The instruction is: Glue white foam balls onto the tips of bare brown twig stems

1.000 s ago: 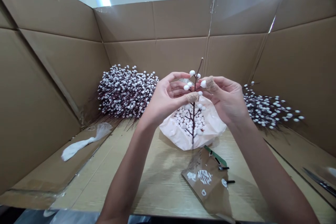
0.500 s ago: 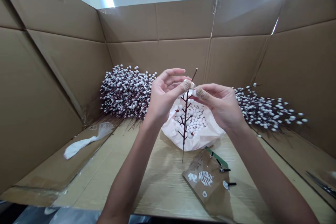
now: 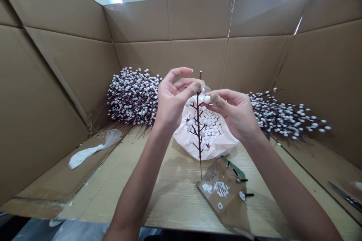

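stem (image 3: 198, 120) is showing dark brown | berries (image 3: 207, 99) are showing white | thumb wraps (image 3: 217, 100) are showing ribbed tan | bag (image 3: 227, 138) is looking pale pink | card (image 3: 226, 200) is wearing white patches on brown, green edging (image 3: 236, 170)

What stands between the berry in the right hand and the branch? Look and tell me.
Nothing visible. The right hand pinches the berry right beside the branch; whether they touch, I cannot tell. The left hand holds the branch higher up, and the bag lies behind.
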`<act>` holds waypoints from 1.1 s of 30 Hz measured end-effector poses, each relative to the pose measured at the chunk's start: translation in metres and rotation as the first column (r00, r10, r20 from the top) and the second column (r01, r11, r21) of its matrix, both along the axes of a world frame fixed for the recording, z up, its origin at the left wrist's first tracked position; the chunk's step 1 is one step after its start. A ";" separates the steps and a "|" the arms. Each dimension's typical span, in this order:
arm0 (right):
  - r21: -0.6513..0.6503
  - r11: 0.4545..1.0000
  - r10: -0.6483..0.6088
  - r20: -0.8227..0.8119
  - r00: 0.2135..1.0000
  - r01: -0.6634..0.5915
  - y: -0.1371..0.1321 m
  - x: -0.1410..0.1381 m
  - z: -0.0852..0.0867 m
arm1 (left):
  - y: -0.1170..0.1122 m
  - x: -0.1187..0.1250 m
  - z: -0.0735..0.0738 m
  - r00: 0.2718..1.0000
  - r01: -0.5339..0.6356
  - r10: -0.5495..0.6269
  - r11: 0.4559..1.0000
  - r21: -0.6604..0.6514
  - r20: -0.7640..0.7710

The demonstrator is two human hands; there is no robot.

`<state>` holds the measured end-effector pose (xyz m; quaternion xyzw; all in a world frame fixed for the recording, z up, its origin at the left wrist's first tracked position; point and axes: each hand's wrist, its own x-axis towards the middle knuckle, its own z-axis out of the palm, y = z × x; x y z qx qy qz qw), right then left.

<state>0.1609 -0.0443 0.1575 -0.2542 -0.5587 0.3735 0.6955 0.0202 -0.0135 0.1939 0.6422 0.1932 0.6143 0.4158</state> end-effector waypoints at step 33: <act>-0.243 0.951 0.201 0.957 0.211 0.194 0.089 0.031 -0.087 | 0.007 -0.025 0.010 0.995 0.056 -0.059 0.998 -0.038 -0.085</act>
